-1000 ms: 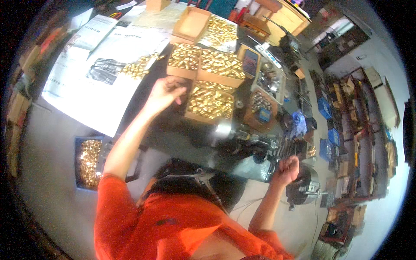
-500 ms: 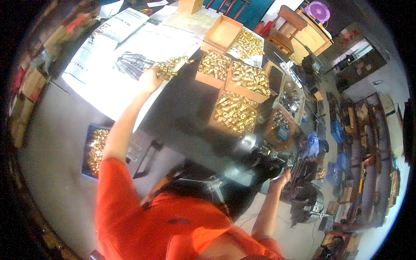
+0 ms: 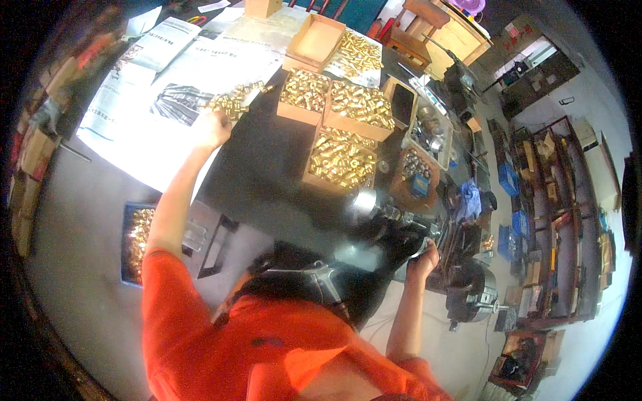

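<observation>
My left hand point(image 3: 214, 129) reaches over the newspaper-covered table, its fingers curled at the near edge of a loose pile of small brass fittings point(image 3: 235, 100). Whatever the fingertips hold is too small to make out. Down at the right, my right hand point(image 3: 424, 259) is closed around a shiny metal lever point(image 3: 420, 248) on a small bench lathe point(image 3: 401, 219). The round metal chuck point(image 3: 364, 202) of that machine faces left, towards the dark tabletop between my arms. Whether a part sits in the chuck is unclear.
Cardboard boxes of brass parts point(image 3: 361, 107) stand beyond the lathe, beside an empty box point(image 3: 314, 41) and more brass pieces on paper point(image 3: 358, 55). A blue crate of brass parts point(image 3: 134, 242) is low at the left. Shelves point(image 3: 555, 220) line the right.
The whole view has shifted, so the scene sits further left and higher. My left hand has drawn back slightly from the brass pile. My right hand stays at the lever.
</observation>
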The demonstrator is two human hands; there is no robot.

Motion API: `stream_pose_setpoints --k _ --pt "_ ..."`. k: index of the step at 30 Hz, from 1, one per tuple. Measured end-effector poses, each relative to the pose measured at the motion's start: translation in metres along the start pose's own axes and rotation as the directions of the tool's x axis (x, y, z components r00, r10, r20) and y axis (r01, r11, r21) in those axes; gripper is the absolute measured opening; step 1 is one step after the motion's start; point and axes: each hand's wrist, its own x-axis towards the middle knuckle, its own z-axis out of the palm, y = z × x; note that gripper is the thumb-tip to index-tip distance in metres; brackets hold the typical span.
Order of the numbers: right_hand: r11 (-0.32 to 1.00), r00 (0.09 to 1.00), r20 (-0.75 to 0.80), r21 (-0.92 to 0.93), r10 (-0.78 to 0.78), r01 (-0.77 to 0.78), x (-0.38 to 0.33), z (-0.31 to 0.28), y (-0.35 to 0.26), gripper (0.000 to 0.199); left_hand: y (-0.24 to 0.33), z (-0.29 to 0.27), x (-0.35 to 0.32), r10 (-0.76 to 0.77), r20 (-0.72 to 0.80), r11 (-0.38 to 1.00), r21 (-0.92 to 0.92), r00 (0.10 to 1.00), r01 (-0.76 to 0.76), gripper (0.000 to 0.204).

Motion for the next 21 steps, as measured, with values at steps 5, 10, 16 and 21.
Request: stream_pose_setpoints --k 5,10,16,21 --pt "0.999 0.999 0.004 -0.020 -0.042 0.042 0.001 -0.014 0.002 0.007 0.100 -0.050 -0.037 0.088 0.470 0.491 -0.788 0.878 0.373 0.010" --pt "0.995 0.996 -0.039 -0.073 -0.075 0.072 -0.010 -0.003 -0.005 0.011 0.193 -0.071 -0.091 0.431 0.370 0.255 -0.925 0.823 0.283 0.011" --pt "0.996 0.996 -0.007 -0.028 -0.089 0.089 -0.017 -0.009 -0.008 0.014 0.217 -0.060 -0.097 0.494 0.395 0.247 -0.918 0.775 0.310 0.011" --pt "0.993 0.995 0.039 -0.070 -0.096 0.098 -0.036 -0.012 -0.026 0.015 0.217 -0.061 -0.093 0.544 0.405 0.279 -0.913 0.735 0.296 0.010"
